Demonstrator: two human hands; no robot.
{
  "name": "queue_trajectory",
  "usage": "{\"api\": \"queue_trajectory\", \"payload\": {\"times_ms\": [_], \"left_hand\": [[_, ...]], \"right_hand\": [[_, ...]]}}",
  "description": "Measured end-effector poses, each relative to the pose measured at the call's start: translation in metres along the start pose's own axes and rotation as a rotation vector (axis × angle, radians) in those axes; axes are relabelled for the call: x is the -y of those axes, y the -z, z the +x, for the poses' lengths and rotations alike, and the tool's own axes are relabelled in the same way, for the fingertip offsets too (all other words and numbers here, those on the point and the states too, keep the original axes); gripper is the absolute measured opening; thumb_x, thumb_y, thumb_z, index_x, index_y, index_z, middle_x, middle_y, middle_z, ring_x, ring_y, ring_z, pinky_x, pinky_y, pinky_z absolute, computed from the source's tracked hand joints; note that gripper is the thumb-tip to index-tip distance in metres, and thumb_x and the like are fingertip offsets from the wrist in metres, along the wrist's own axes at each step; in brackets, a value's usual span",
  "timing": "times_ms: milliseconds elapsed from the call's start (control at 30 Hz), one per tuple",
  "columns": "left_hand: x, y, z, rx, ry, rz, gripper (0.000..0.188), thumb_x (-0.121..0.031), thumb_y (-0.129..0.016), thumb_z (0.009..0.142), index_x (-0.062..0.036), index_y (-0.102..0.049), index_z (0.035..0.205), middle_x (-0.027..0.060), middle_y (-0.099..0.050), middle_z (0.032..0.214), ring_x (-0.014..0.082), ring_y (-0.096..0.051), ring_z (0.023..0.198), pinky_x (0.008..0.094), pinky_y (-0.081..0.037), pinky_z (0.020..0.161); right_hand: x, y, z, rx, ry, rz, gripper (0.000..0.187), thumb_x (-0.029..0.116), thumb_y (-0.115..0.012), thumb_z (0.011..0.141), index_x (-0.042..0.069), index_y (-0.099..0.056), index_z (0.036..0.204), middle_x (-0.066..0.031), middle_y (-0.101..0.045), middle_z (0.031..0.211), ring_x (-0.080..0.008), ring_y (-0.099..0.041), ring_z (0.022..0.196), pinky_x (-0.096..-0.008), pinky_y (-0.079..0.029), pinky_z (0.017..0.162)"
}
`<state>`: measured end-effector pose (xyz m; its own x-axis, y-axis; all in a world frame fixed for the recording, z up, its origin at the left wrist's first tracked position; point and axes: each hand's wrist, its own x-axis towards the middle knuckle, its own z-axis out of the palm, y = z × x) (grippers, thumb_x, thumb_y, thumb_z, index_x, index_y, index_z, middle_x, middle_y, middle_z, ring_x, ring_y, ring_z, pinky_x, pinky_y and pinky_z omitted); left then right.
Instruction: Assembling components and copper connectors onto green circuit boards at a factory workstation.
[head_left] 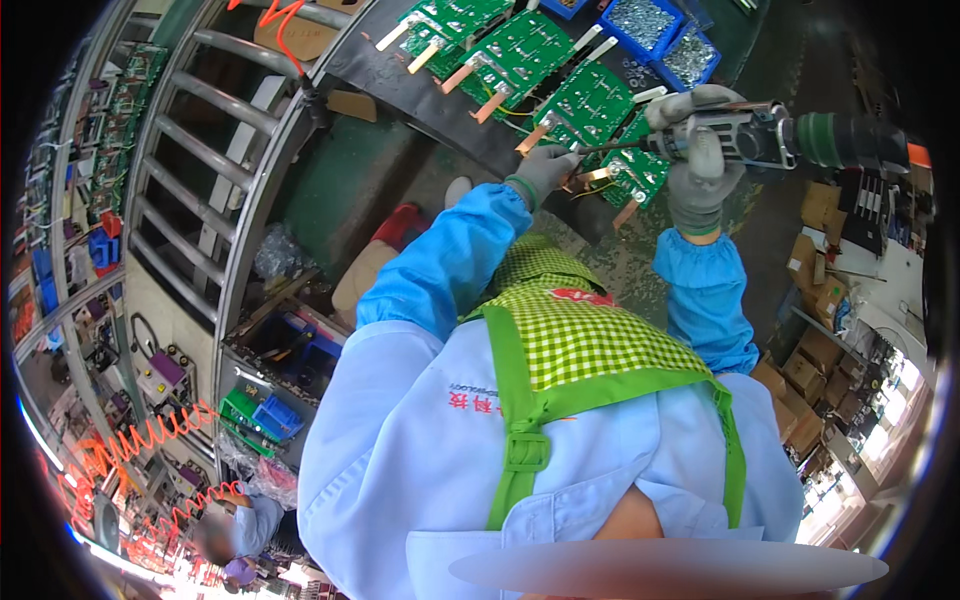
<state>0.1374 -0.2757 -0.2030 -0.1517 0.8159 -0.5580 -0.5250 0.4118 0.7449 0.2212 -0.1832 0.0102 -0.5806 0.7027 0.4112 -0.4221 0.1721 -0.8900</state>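
In my gloved right hand [697, 180] is a grey power screwdriver [735, 135], its body lying level and its long thin bit pointing left. My left hand [547, 172], in a grey glove, is closed at the bit's tip; what its fingers pinch is too small to make out. Both hands are over the near edge of a dark bench. Just beyond them lie several green circuit boards [590, 103] in a slanting row, with copper tabs [532, 139] sticking out toward me. The nearest board [638, 172] is partly hidden under the screwdriver and my right hand.
Blue bins [640, 28] of small metal fasteners stand at the far side of the bench. To my left runs a metal roller rack [215, 135]. Cardboard boxes [808, 365] are stacked on the right. Another person [245, 530] is at the lower left.
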Motion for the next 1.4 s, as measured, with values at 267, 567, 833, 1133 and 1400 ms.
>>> {"api": "queue_trajectory", "payload": {"times_ms": [267, 567, 833, 1133, 1400], "left_hand": [[-0.004, -0.005, -0.005, -0.058, -0.001, 0.025, 0.035, -0.027, -0.062, 0.082, 0.0019, -0.061, 0.101, 0.0067, -0.060, 0.087, 0.0141, -0.055, 0.077, 0.0270, -0.043, 0.069], [-0.018, -0.008, -0.011, -0.062, -0.010, 0.129, 0.036, -0.030, -0.061, 0.082, 0.0003, -0.062, 0.101, 0.0071, -0.060, 0.089, 0.0141, -0.054, 0.079, 0.0309, -0.044, 0.069], [0.001, 0.003, 0.002, -0.029, 0.008, -0.055, 0.028, -0.026, -0.062, 0.080, -0.0010, -0.064, 0.093, 0.0050, -0.061, 0.077, 0.0112, -0.053, 0.066, 0.0277, -0.042, 0.059], [0.021, 0.019, 0.023, 0.211, -0.016, -0.244, 0.026, -0.022, -0.047, 0.089, -0.0005, -0.057, 0.101, 0.0072, -0.058, 0.082, 0.0153, -0.054, 0.075, 0.0266, -0.044, 0.066], [0.002, 0.037, 0.005, 0.405, 0.057, -0.124, 0.030, -0.023, -0.043, 0.091, -0.0020, -0.054, 0.110, 0.0090, -0.057, 0.101, 0.0142, -0.056, 0.087, 0.0259, -0.048, 0.071]], "right_hand": [[0.004, -0.007, -0.004, -0.044, -0.072, -0.067, 0.034, 0.018, -0.058, 0.078, -0.001, -0.050, 0.106, -0.0109, -0.059, 0.085, -0.0229, -0.058, 0.073, -0.0373, -0.049, 0.065], [0.005, -0.004, 0.000, -0.032, -0.047, -0.105, 0.038, 0.019, -0.058, 0.078, -0.002, -0.048, 0.109, -0.0104, -0.059, 0.082, -0.0221, -0.058, 0.071, -0.0351, -0.049, 0.065], [0.003, -0.007, -0.001, -0.040, -0.078, -0.109, 0.046, 0.023, -0.059, 0.078, -0.003, -0.045, 0.113, -0.0099, -0.058, 0.085, -0.0205, -0.058, 0.074, -0.0343, -0.049, 0.067], [-0.009, 0.011, 0.014, 0.116, 0.053, -0.061, 0.028, 0.018, -0.046, 0.091, -0.003, -0.049, 0.109, -0.0108, -0.061, 0.088, -0.0166, -0.058, 0.077, -0.0249, -0.045, 0.063], [0.047, 0.026, 0.007, -0.160, -0.014, 0.166, 0.044, 0.020, -0.054, 0.074, -0.007, -0.049, 0.109, -0.0133, -0.059, 0.078, -0.0246, -0.060, 0.069, -0.0351, -0.050, 0.058]]}}
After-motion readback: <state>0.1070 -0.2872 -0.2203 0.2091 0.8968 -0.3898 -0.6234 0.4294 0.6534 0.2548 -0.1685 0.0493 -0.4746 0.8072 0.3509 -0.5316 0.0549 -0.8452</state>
